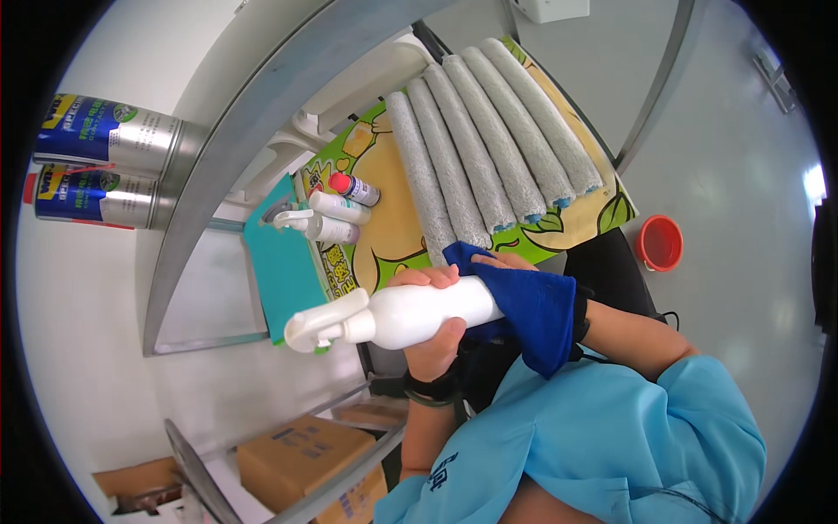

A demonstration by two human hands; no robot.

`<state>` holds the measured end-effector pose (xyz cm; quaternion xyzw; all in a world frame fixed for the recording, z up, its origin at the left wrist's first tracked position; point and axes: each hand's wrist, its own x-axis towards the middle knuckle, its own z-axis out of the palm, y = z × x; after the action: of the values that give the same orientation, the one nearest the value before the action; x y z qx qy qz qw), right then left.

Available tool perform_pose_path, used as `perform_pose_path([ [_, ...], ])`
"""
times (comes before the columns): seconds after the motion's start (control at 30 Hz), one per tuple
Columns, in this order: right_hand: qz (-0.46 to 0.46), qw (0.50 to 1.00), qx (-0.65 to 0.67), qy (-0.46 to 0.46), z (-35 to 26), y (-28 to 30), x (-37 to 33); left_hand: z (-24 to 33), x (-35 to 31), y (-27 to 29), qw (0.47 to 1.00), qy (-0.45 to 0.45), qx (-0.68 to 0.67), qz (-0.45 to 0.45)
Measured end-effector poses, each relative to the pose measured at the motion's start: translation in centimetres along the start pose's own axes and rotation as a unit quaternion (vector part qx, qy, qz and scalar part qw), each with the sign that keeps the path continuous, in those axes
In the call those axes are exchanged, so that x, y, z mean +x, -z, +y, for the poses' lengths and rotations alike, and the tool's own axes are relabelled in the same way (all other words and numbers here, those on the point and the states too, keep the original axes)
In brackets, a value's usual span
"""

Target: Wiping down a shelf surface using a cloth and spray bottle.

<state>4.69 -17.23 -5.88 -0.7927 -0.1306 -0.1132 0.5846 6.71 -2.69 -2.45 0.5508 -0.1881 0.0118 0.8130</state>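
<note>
A white spray bottle [428, 312] lies tilted across the front of me, its trigger head pointing left. My left hand [433, 354] is closed around the bottle's body, thumb on the near side and fingers over the far side. At the bottle's base, a dark blue cloth [541, 306] is pressed against it by my right hand [504, 260]. Folds of the cloth hide most of that hand, though some fingers show on top. Just beyond the cloth lie several fuzzy grey rolls [471, 140] side by side, with blue showing at some near ends.
The rolls rest on a table with a colourful cartoon-print cover [384, 236]. Left on it lie a red-capped can [356, 189], a white bottle [340, 208] and another spray bottle [327, 229]. Beyond a metal frame [218, 148] stand blue-and-silver cans [113, 135]. A red bucket [659, 243] and cardboard box [301, 458] flank me.
</note>
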Motion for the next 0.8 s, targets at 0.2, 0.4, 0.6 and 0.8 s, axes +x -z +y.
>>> perform_pose_path([
  [0.2,-0.155,0.801,0.513,-0.266,-2.8,2.3,0.0,1.5,1.1,1.3,0.976,0.029,-0.212,0.041],
  [0.4,-0.261,0.858,0.368,-0.245,-3.8,3.6,2.2,2.4,1.1,0.8,0.995,0.013,-0.096,-0.030],
  [0.6,-0.239,0.867,0.345,-0.267,-3.6,2.7,2.3,2.4,0.7,0.5,0.999,0.027,-0.011,-0.030],
  [0.8,-0.274,0.843,0.401,-0.233,-3.5,3.7,1.8,2.4,1.0,1.2,0.983,0.030,-0.181,-0.009],
])
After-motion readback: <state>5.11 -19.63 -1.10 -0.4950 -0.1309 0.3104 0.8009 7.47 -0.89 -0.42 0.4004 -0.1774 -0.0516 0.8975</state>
